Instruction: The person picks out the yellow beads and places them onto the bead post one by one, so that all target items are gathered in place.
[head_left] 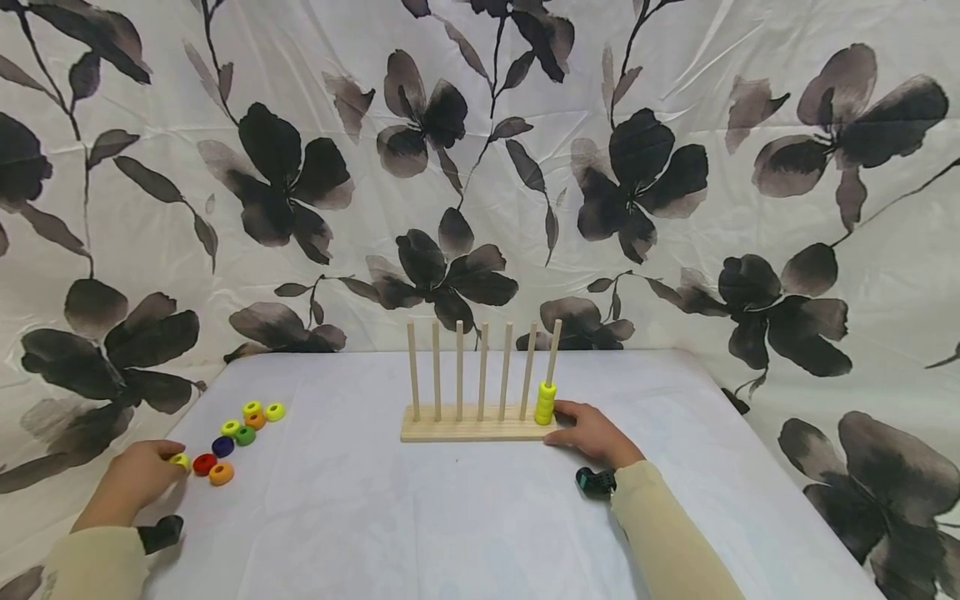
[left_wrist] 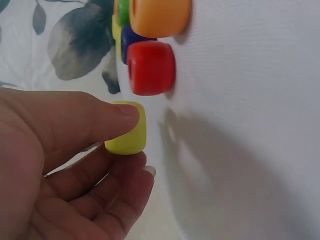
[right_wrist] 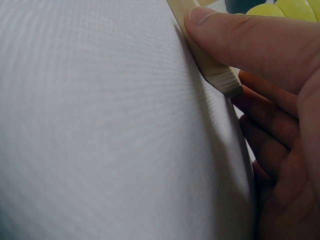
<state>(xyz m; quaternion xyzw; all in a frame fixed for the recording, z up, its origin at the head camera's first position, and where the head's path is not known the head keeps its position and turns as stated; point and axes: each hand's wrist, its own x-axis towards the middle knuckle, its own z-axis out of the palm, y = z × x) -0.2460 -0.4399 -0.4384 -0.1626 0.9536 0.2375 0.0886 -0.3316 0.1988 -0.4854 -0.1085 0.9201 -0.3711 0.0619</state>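
Observation:
At the table's left edge my left hand [head_left: 141, 477] pinches a yellow bead [left_wrist: 129, 140] between thumb and fingers; the left wrist view shows it just apart from a red bead [left_wrist: 152, 68]. Across the table, my right hand [head_left: 597, 435] grips the right end of a wooden peg stand [head_left: 465, 431], thumb along the front of its base [right_wrist: 226, 81] and fingers behind. Several upright pegs rise from the stand. Yellow beads [head_left: 545, 403] are stacked on the rightmost peg, and the other pegs are bare.
Near the left hand lie loose beads: an orange bead [head_left: 221, 474], a dark blue bead [head_left: 222, 447], a green bead [head_left: 245, 435] and several others, some yellow. A white cloth covers the table [head_left: 360, 517]. Behind it hangs a floral curtain [head_left: 525, 233].

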